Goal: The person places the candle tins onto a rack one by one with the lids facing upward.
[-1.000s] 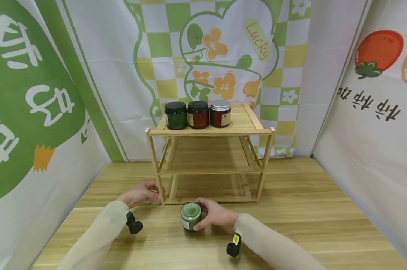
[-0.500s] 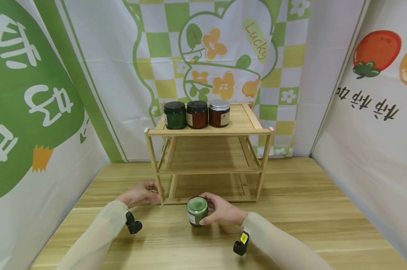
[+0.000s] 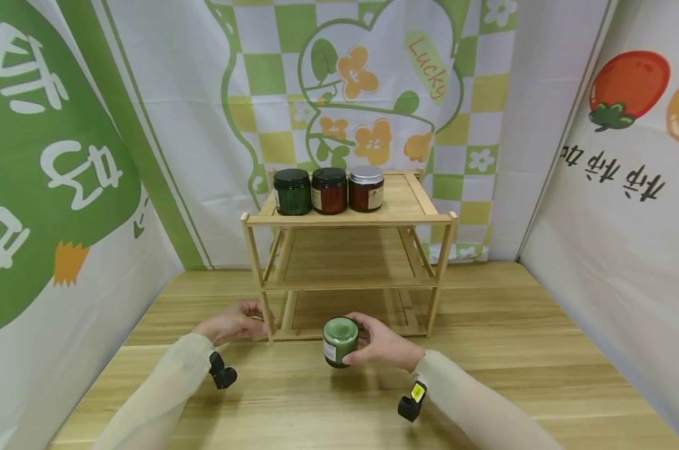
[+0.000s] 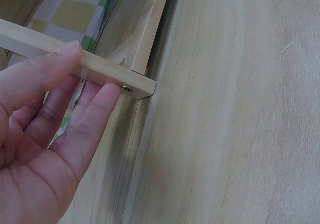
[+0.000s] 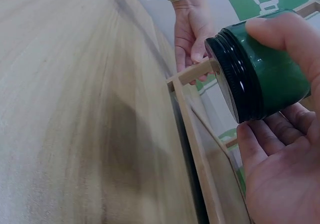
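Note:
In the head view my right hand [image 3: 389, 345] grips a green glass jar [image 3: 339, 342] just in front of the rack's bottom shelf. It is held upside down: its pale green base faces up, and the right wrist view shows the black lid [image 5: 239, 79] on the side towards the table. A white label shows on its left side. My left hand [image 3: 232, 322] holds the front left leg of the wooden rack [image 3: 347, 220] low down. In the left wrist view the thumb lies on one side of that leg [image 4: 107, 70] and the fingers on the other.
On the rack's top shelf stand a green jar with black lid [image 3: 292, 195], a brown jar with black lid [image 3: 329, 194] and a brown jar with silver lid [image 3: 366, 191]. The rack stands on a wooden table [image 3: 531, 350] between printed cloth walls.
My right hand has lifted the green jar and moved it to the right and towards the rack. The left hand has stayed at the rack's leg.

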`<state>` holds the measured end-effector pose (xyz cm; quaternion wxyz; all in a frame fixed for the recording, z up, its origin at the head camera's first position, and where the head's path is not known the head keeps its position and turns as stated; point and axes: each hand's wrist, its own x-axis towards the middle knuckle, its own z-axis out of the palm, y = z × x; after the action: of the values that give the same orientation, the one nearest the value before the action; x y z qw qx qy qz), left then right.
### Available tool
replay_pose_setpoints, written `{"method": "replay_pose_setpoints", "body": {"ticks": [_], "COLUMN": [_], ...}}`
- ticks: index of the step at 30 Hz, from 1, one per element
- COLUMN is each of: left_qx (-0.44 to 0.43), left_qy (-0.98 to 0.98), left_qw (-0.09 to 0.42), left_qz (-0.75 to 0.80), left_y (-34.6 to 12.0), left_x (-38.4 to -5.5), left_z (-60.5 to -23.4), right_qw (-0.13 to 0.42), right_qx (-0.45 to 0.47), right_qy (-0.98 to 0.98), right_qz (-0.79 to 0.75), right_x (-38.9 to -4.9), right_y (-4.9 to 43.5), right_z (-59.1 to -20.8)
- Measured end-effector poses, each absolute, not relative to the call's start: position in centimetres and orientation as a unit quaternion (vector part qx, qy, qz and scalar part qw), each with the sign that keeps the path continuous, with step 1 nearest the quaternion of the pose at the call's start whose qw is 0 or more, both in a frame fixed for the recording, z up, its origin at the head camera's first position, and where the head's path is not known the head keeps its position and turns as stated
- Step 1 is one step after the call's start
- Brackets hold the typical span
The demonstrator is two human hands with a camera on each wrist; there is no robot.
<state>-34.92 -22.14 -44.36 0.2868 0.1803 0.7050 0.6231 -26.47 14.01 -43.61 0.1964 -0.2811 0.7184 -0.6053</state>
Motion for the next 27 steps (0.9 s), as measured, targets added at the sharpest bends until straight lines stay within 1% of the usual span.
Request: {"method": "replay_pose_setpoints", "body": {"ticks": [22,27], "left_qx": [0.176,0.178], "left_qy": [0.709,0.706], "left_qw": [0.285,0.285], "left_qz": [0.62,0.623], "left_y": [-22.1,-22.1], "left_x": [-34.7,-34.7], "left_z": [-44.2,-44.2], "right_qw": [0.15,0.155], "right_qx": [-0.286,-0.267], "right_qy": [0.704,0.714], "right_qz": [-0.633,-0.628], "right_x": [-26.1,-25.9], "right_y": [16.1,16.7], "right_z": [-41.4,-40.6]}}
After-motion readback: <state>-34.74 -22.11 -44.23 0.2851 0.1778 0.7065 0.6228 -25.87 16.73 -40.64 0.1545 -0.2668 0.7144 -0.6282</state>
